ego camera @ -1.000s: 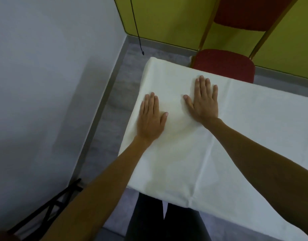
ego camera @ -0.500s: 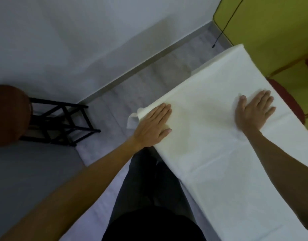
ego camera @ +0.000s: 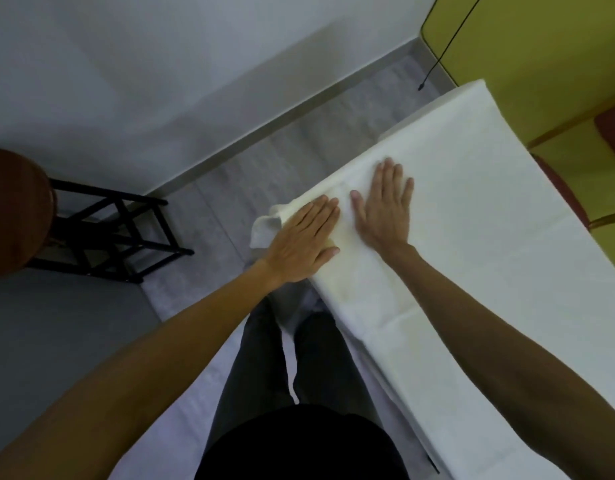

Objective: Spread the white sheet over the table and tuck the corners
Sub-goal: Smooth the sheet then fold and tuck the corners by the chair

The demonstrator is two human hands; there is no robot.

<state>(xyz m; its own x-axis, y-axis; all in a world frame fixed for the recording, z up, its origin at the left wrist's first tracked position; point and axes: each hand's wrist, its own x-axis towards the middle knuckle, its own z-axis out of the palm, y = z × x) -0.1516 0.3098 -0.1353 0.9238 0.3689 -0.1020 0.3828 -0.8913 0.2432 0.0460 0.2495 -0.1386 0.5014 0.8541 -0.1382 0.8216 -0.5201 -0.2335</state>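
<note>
You stood tight against the table's near edge, dark trousers [ego camera: 264,362] just beside the overhang, so both arms could reach the corner. Your left hand [ego camera: 304,242] lay flat and unclenched on the white sheet [ego camera: 472,237] right at that corner, gripping nothing, likely pinning the cloth where a loose flap [ego camera: 264,225] curled off the edge. Your right hand [ego camera: 385,206] rested just beside it, palm down, fingers spread, probably holding the top taut. The sheet covered the table beyond. Farther off stood a wooden stool [ego camera: 18,213] and a red chair [ego camera: 611,140].
</note>
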